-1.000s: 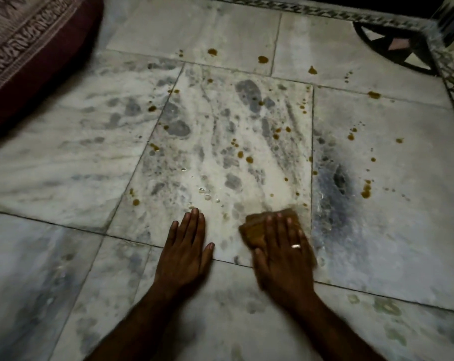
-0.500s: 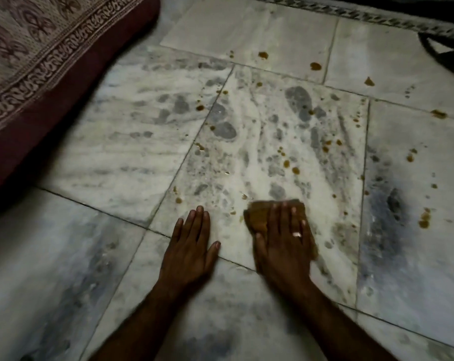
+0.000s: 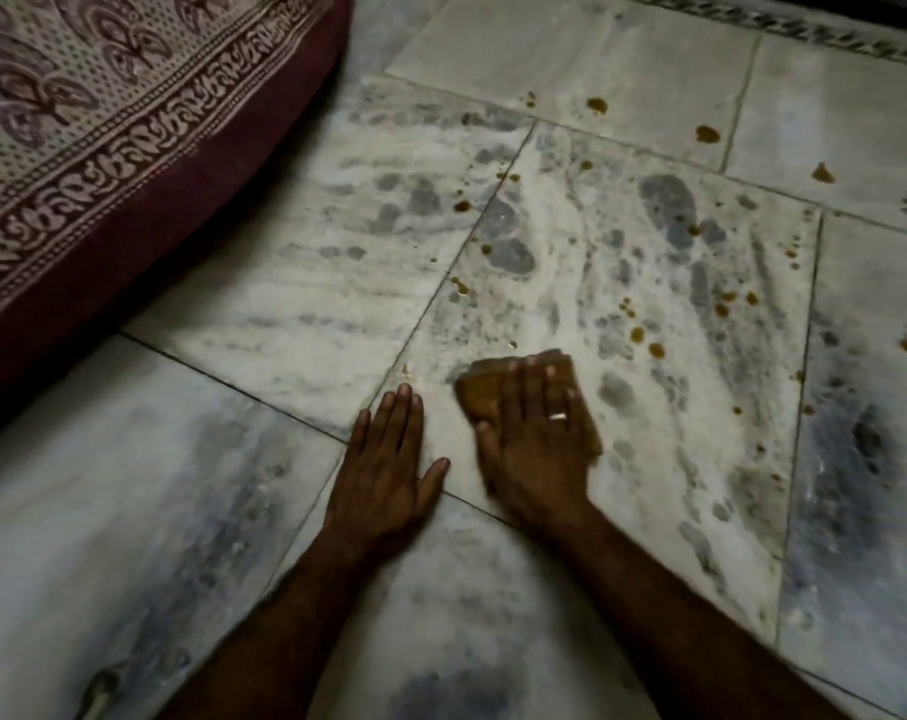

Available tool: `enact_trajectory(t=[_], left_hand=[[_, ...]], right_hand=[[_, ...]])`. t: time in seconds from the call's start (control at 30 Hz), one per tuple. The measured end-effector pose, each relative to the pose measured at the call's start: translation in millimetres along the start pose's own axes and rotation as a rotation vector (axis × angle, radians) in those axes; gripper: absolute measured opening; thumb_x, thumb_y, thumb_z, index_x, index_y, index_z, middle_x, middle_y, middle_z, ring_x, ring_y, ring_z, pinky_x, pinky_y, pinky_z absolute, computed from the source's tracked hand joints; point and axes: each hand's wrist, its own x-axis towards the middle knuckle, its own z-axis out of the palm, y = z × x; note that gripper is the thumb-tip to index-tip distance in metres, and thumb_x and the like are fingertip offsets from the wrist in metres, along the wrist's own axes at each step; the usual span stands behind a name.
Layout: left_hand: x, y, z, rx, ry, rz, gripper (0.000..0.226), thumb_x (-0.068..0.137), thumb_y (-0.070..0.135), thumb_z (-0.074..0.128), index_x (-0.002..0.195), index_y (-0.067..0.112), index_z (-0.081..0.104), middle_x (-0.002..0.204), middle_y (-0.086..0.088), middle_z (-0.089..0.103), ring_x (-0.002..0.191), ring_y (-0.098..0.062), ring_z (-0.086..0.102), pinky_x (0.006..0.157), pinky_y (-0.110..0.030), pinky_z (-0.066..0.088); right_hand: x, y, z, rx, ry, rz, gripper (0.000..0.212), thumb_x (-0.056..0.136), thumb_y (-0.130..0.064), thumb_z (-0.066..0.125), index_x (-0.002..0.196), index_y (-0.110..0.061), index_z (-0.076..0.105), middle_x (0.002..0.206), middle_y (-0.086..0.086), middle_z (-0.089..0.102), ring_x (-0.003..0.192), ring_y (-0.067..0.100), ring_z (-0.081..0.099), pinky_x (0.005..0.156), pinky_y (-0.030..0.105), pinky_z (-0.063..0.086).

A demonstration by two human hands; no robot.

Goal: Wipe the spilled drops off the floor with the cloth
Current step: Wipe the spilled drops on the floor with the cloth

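Note:
A folded brown cloth lies on the marble floor, pressed flat under my right hand, which wears a ring. Its edges show past my fingertips and at the right of my palm. My left hand rests flat on the floor just left of it, fingers together, holding nothing. Several brown spilled drops dot the tiles beyond and to the right of the cloth, with larger ones farther back.
A maroon cushion with a patterned cover fills the upper left and lies on the floor. A dark patterned border strip runs along the far edge. Dark tile joints cross the floor.
My right hand and the cloth have slid left across the tile, close to my left hand. The view has shifted left, bringing more of the cushion in.

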Motion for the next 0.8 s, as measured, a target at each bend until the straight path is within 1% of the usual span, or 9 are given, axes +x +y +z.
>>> enact_trajectory(t=[0.1, 0.2, 0.3, 0.4, 0.47, 0.6, 0.67, 0.73, 0.8], left_hand=[[0.4, -11.7, -2.5, -0.001, 0.017, -0.002, 0.072, 0.099, 0.049, 0.035, 0.152, 0.0, 0.031, 0.162, -0.017, 0.025, 0.151, -0.029, 0.021, 0.122, -0.048, 0.022], [-1.5, -28.2, -2.3, -0.008, 0.017, -0.038, 0.072, 0.098, 0.048, 0.033, 0.153, 0.001, 0.029, 0.163, -0.016, 0.023, 0.152, -0.028, 0.019, 0.122, -0.045, 0.019], [1.6, -36.4, -3.3, -0.028, 0.028, -0.075, 0.069, 0.099, 0.044, 0.03, 0.153, 0.001, 0.028, 0.163, -0.015, 0.021, 0.152, -0.027, 0.018, 0.123, -0.045, 0.018], [2.2, -39.9, -4.6, -0.075, 0.062, -0.11, 0.066, 0.1, 0.04, 0.028, 0.152, 0.0, 0.03, 0.162, -0.016, 0.024, 0.151, -0.03, 0.022, 0.122, -0.046, 0.019], [1.4, -43.1, -6.6, -0.135, 0.094, -0.153, 0.067, 0.1, 0.041, 0.027, 0.154, 0.001, 0.026, 0.164, -0.015, 0.021, 0.152, -0.028, 0.018, 0.123, -0.045, 0.017], [-5.0, -51.1, -10.5, -0.182, 0.079, -0.116, 0.074, 0.099, 0.048, 0.028, 0.157, 0.005, 0.013, 0.167, -0.01, 0.008, 0.155, -0.023, 0.007, 0.125, -0.041, 0.007], [-4.2, -50.8, -11.4, -0.18, 0.07, -0.111, 0.077, 0.1, 0.055, 0.025, 0.158, 0.007, 0.009, 0.168, -0.009, 0.005, 0.155, -0.021, 0.003, 0.125, -0.039, 0.005], [-3.9, -49.7, -10.2, -0.172, 0.07, -0.116, 0.08, 0.099, 0.061, 0.02, 0.159, 0.01, 0.006, 0.168, -0.007, 0.001, 0.155, -0.02, 0.001, 0.125, -0.038, 0.004], [-2.6, -47.7, -9.9, -0.172, 0.076, -0.118, 0.082, 0.099, 0.063, 0.018, 0.159, 0.01, 0.005, 0.168, -0.007, 0.001, 0.155, -0.02, 0.0, 0.125, -0.037, 0.004]], right_hand=[[-31.5, -2.7, 7.8, 0.011, 0.014, -0.233, 0.077, 0.099, -0.048, 0.041, 0.162, -0.012, 0.015, 0.169, 0.012, 0.011, 0.157, 0.032, 0.009, 0.126, 0.048, 0.006], [-33.4, 12.0, 8.9, -0.009, 0.023, -0.151, 0.078, 0.096, -0.051, 0.037, 0.162, -0.015, 0.016, 0.169, 0.011, 0.016, 0.157, 0.029, 0.013, 0.125, 0.048, 0.01], [16.0, -19.4, 6.4, -0.021, 0.013, -0.037, 0.077, 0.1, -0.05, 0.028, 0.162, -0.012, 0.003, 0.17, 0.013, 0.006, 0.158, 0.031, 0.002, 0.126, 0.046, -0.005], [48.4, -70.4, 12.0, 0.036, -0.037, -0.162, 0.076, 0.103, -0.047, 0.029, 0.162, -0.011, -0.002, 0.171, 0.013, -0.003, 0.157, 0.03, -0.009, 0.124, 0.044, -0.014], [44.6, -84.3, 13.6, 0.032, -0.045, -0.278, 0.073, 0.103, -0.046, 0.029, 0.162, -0.011, 0.002, 0.17, 0.013, -0.001, 0.157, 0.031, -0.006, 0.126, 0.047, -0.009], [-9.1, -43.8, 14.9, 0.013, 0.01, -0.496, 0.067, 0.1, -0.045, 0.044, 0.159, -0.017, 0.03, 0.167, 0.009, 0.025, 0.155, 0.029, 0.02, 0.126, 0.048, 0.018], [-17.4, -6.9, 11.1, -0.018, -0.005, -0.42, 0.071, 0.096, -0.047, 0.047, 0.16, -0.02, 0.029, 0.167, 0.006, 0.02, 0.155, 0.027, 0.022, 0.126, 0.045, 0.015], [4.3, 5.0, 4.7, -0.036, -0.021, -0.255, 0.073, 0.099, -0.048, 0.039, 0.162, -0.018, 0.017, 0.169, 0.008, 0.009, 0.158, 0.028, 0.008, 0.127, 0.046, 0.006], [41.8, -18.8, 2.0, -0.018, -0.052, -0.169, 0.073, 0.103, -0.047, 0.031, 0.163, -0.016, 0.004, 0.171, 0.01, -0.002, 0.157, 0.029, -0.007, 0.125, 0.045, -0.008]])
